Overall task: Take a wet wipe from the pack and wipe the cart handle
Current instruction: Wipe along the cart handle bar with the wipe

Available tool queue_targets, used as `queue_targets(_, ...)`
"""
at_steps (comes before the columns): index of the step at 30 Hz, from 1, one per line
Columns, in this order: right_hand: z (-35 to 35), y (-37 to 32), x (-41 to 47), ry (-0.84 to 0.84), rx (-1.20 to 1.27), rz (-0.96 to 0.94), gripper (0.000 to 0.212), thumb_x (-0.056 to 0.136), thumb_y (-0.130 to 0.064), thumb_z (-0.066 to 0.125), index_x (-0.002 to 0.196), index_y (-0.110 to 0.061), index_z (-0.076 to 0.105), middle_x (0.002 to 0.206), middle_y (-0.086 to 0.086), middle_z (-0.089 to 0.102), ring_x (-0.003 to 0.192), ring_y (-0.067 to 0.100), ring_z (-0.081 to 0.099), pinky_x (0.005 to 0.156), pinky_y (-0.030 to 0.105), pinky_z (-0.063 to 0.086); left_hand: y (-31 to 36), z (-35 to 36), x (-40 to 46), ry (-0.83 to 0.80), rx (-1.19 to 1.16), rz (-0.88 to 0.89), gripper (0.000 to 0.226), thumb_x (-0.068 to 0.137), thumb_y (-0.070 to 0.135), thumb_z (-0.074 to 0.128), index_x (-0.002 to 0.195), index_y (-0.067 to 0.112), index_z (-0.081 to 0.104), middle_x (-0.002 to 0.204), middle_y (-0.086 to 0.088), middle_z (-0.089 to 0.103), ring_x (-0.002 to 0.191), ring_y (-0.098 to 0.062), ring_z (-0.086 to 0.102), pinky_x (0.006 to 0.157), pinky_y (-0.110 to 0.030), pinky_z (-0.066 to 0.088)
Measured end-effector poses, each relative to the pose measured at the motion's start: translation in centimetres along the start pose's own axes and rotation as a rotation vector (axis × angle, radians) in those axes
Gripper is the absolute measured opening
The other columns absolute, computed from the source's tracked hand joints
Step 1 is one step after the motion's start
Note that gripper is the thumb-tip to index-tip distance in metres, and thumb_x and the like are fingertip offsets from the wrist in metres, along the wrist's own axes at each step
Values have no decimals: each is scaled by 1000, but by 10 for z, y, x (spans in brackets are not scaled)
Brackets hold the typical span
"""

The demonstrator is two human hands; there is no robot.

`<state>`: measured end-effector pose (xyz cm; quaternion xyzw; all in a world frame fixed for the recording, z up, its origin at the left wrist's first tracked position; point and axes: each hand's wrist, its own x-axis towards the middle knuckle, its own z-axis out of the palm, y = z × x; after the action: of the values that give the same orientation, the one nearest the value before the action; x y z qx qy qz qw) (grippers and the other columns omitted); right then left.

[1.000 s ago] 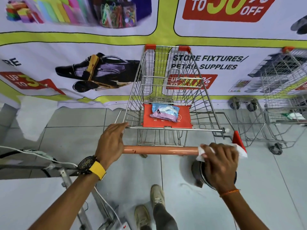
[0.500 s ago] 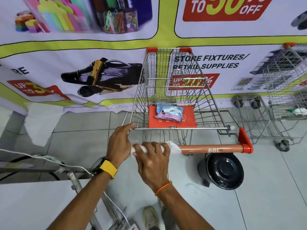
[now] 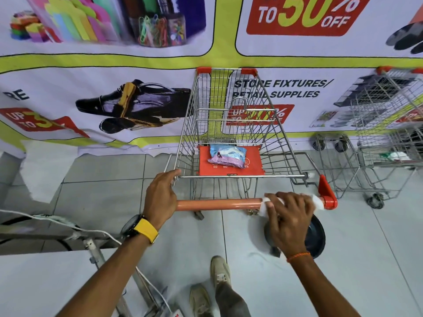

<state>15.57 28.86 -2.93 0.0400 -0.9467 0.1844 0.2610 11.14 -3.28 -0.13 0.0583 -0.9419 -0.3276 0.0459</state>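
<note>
A printed sale banner (image 3: pixel 137 72) hangs behind a tiled floor (image 3: pixel 109 197), and our cart (image 3: pixel 231 124) stands nose-on to it. Our left hand (image 3: pixel 161 197) wraps the left end of the cart handle (image 3: pixel 217 204), at about nine o'clock from the bar's middle, grip closed there, likely to steady the cart against the rubbing. Our right hand (image 3: pixel 289 216) presses the wet wipe (image 3: pixel 264 205) over the bar towards three o'clock, just beside the red end cap (image 3: pixel 327 195), grip closed on the wipe; how far it wraps underneath we cannot tell. The pack (image 3: pixel 226 156) lies on the red seat flap (image 3: pixel 254 164) at twelve o'clock.
</note>
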Motion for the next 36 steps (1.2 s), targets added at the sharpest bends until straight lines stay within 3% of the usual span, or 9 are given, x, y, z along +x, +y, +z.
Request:
queue_targets(8, 46, -101, -11, -79, 39, 8, 24, 97, -41, 56, 106, -30, 76, 100, -3, 72, 100, 27, 61, 104, 55, 34, 1, -1, -1, -4, -8, -14, 69, 71, -20, 43, 126, 16, 62, 115, -12, 67, 101, -29, 63, 92, -30, 47)
queue_targets(12, 65, -169, -10, -141, 50, 70, 23, 99, -45, 53, 103, -33, 72, 93, -7, 69, 99, 25, 60, 106, 56, 36, 4, -2, 0, -4, -19, -11, 72, 66, -20, 41, 124, 16, 63, 115, -13, 67, 102, -30, 63, 91, -29, 47)
queue_targets(16, 71, -192, -12, -171, 61, 77, 26, 102, -45, 49, 101, -33, 71, 93, -7, 68, 99, 25, 60, 106, 53, 36, 3, -4, -1, 0, -14, -20, 71, 70, -21, 42, 124, 19, 63, 113, -11, 67, 99, -27, 63, 86, -27, 46)
queue_targets(23, 52, -118, -13, -121, 13, -21, 29, 103, -43, 47, 108, -31, 72, 96, -8, 69, 96, 24, 60, 100, 51, 37, -1, -5, -1, -5, -18, -15, 69, 72, -21, 40, 125, 17, 63, 113, -11, 67, 98, -29, 62, 89, -34, 49)
queue_targets(31, -4, 41, 4, 32, -25, 121, 40, 106, -32, 39, 98, -18, 76, 91, 4, 71, 91, 34, 60, 95, 56, 37, 0, -3, 1, -2, -1, -7, 69, 70, -23, 41, 124, 15, 64, 114, -13, 68, 99, -31, 62, 91, -39, 51)
queue_targets(36, 1, 43, 12, 84, 2, 175, 41, 104, -30, 40, 86, -15, 74, 86, 3, 70, 87, 33, 59, 98, 50, 34, 10, 1, -2, 17, 9, -42, 65, 71, -20, 44, 123, 15, 64, 112, -16, 68, 99, -34, 63, 88, -40, 51)
